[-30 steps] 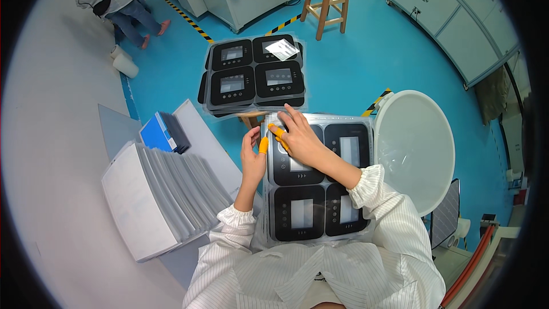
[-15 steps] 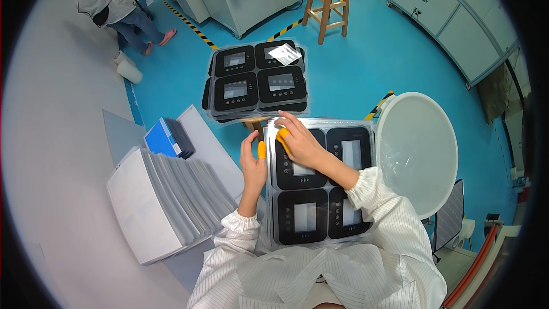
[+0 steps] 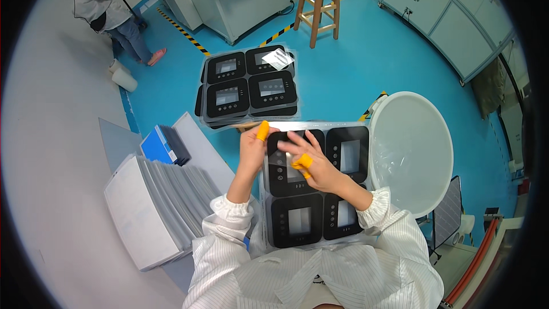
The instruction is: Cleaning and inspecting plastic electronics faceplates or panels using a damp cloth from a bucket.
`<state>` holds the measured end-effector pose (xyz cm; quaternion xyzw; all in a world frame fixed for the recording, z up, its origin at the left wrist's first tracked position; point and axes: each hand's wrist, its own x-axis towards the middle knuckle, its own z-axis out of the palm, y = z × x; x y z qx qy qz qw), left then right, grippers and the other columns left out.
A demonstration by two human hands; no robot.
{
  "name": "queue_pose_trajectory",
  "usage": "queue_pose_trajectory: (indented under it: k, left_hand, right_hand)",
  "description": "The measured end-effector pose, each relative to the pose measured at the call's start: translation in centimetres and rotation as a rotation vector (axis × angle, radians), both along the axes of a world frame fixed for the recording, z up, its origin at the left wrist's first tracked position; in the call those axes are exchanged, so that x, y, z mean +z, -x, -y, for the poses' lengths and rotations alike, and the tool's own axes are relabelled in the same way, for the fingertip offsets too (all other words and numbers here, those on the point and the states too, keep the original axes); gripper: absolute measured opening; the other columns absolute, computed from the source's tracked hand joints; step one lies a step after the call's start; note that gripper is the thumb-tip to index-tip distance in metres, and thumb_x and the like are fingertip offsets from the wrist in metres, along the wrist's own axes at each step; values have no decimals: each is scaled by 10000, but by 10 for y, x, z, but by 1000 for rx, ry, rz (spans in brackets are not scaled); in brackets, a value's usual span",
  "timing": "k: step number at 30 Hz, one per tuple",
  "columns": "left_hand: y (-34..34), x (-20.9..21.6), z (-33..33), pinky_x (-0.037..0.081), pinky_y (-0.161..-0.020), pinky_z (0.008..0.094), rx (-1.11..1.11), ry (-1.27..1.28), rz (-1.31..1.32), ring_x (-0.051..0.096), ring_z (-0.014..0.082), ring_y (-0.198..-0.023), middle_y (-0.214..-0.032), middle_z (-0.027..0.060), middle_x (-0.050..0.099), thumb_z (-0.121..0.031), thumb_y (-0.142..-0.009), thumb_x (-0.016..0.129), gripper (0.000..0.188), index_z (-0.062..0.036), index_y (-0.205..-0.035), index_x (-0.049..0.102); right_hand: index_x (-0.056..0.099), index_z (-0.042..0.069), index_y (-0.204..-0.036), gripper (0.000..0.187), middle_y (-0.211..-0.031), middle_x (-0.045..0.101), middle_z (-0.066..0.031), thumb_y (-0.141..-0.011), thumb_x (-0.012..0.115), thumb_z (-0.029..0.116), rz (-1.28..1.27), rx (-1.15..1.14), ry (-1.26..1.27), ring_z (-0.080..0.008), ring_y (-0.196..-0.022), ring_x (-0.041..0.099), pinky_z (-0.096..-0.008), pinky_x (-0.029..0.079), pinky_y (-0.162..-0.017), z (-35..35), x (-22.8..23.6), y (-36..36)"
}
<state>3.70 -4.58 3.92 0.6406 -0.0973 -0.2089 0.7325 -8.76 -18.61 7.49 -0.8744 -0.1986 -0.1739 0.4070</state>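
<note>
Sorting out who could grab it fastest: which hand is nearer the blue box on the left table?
Left. The left hand is at the tray's left edge, on the side toward the blue box; the right hand rests farther right over the tray's panels.

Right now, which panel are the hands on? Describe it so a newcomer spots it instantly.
Find the clear tray of four black panels in front of the person, beside the round white bin. It is the far-left panel, under the right hand, left hand at its edge; the others lie uncovered.
</note>
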Motion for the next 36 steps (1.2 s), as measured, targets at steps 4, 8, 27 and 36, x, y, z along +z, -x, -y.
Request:
queue_pose_trajectory:
  k: [4, 8, 27, 36]
  left_hand:
    - [-76, 10, -24, 347, -564, 200, 246, 93, -84, 463, 64, -599, -673, -17, 532, -157, -784, 565, 125, -52, -762, 629]
    - [-197, 14, -113, 484, -747, 274, 755, 511, -155, 571, 179, -793, -868, 90, 576, -179, -908, 395, 227, 4, -952, 522]
    - [-239, -56, -71, 479, -493, 215, 568, 1136, -498, 623, 169, -682, -803, 102, 625, -205, -924, 253, 334, -12, -897, 525]
    - [-221, -70, -52, 533, -585, 267, 703, 970, -482, 621, 213, -732, -869, 135, 609, -148, -913, 239, 302, 7, -945, 497]
  right_hand:
    - [474, 33, -871, 84, -965, 620, -56, -798, 485, -7, -94, -11, -162, -263, -1052, 527, -472, 280, -994, 35, 12, 32]
    - [459, 44, -943, 233, -796, 609, -141, -924, 344, 246, -174, -476, -658, -268, -827, 606, -366, 503, -610, 161, -14, 114]
    - [560, 9, -1104, 379, -1067, 584, -102, -821, 536, 260, -1258, -637, -393, -187, -984, 516, -293, 377, -877, 224, -229, 255]
    - [604, -22, -990, 257, -698, 540, -9, -819, 510, 144, -748, -1232, -341, -94, -637, 469, -224, 378, -593, 273, -216, 270]
